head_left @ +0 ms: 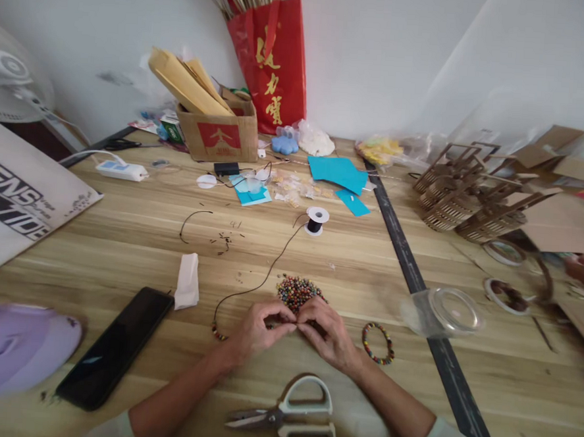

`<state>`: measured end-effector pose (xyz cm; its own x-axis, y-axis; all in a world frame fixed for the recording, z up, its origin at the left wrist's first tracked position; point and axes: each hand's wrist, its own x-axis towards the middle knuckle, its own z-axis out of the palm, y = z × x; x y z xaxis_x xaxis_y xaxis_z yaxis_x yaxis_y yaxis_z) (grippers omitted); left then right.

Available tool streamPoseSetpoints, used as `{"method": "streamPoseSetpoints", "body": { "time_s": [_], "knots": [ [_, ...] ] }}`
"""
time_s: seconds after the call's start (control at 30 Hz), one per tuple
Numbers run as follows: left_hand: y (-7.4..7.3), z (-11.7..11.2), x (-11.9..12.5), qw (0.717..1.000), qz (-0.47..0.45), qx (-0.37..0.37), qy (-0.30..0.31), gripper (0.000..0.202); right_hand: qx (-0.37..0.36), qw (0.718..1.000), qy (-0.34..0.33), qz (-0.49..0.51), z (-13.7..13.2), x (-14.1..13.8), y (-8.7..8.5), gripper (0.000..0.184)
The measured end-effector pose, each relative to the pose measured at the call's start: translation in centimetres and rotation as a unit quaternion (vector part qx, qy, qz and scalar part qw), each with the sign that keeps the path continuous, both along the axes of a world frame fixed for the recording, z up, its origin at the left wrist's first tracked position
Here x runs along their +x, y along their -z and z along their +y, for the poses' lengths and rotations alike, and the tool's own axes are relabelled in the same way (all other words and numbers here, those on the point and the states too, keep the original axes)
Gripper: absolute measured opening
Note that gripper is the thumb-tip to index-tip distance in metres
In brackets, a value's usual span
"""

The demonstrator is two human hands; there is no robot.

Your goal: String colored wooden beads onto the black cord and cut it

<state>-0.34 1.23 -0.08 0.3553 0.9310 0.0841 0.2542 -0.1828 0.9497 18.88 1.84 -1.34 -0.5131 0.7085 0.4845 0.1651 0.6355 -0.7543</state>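
At the far left of the table (137, 242), a lilac object (26, 350) is cut off by the edge of the view, and next to it a black phone (116, 349) is laid at a slant, with a folded white paper (188, 281) just beyond its upper end. Farther right, a few strung beads (219, 333) are seen on a dark cord (272, 268), just outside the left hand (264, 323). The left thumb and forefinger are brought together at the tips, a small gap being left behind them; what is pinched there is too small to be told. The bead pile (295, 290) is set just beyond the meeting fingertips, straight ahead of them and a little wider than it is deep. It is partly covered by the knuckles of the right hand (327, 333), which is the nearer to it. The cord's long run is carried from the spool (314, 225), beyond the pile, in a curve toward the near left, so the left hand is nearer to its beaded part. Scissors (280, 417) are laid nearer the body, their blades pointed left. The right thumb and fingers are likewise pressed together against the left tips, and whether a bead is gripped cannot be told. Beside the right wrist, apart from it, a beaded ring (385, 361) is laid flat, and farther right a clear plastic container (444, 312) is placed across a black strip (404, 245).
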Motion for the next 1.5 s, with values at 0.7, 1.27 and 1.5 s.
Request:
{"method": "streamPoseSetpoints", "body": {
  "time_s": [0.7, 1.27, 1.5],
  "knots": [
    [0.1, 1.0, -0.7, 0.995, -0.045, -0.053, -0.078, 0.008, 0.023, 0.998, 0.054, -0.036, 0.0, -0.2, -0.2, 0.010],
    [0.2, 1.2, -0.5, 0.966, -0.124, -0.169, -0.148, 0.018, 0.104, 0.979, 0.078, -0.156, 0.0, -0.6, 0.4, 0.018],
    [0.3, 1.2, -0.5, 0.970, -0.115, -0.154, -0.146, 0.019, 0.107, 0.975, 0.066, -0.182, 0.1, -0.7, 0.7, 0.017]
  ]
}}
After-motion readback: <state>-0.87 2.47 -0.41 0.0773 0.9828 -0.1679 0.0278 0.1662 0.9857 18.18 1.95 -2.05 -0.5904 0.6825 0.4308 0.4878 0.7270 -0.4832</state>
